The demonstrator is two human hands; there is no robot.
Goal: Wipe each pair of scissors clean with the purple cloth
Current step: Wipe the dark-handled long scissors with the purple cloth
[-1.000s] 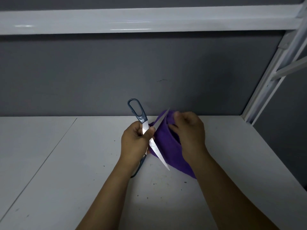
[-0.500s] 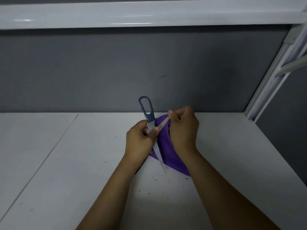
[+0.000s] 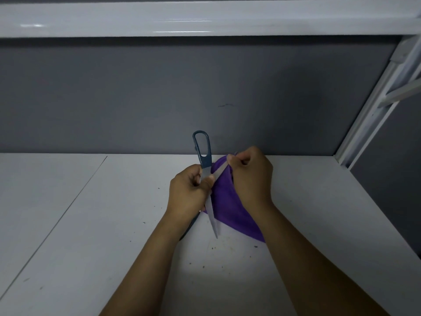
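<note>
Since a second ago the right hand (image 3: 250, 176) has climbed the upper blade (image 3: 219, 172) to its tip, and the loop (image 3: 201, 144) stands more upright. Step in hand: wiping one blade of the opened scissors (image 3: 206, 160). Left hand (image 3: 189, 192): fingers and thumb clamped round the pivot, loop rising above them. Right hand: fingers curled, pinching cloth (image 3: 230, 206) and blade tip together. Cloth: purple, soft, bunched, hanging below the right fingers and between both hands, its lower edge seemingly on the table (image 3: 91, 224). Lower blade (image 3: 213, 220): bare, grey, pointed, jutting down past the left thumb. Next move, likely: shift the pinch onto that blade, with cloth between fingers and edge.
</note>
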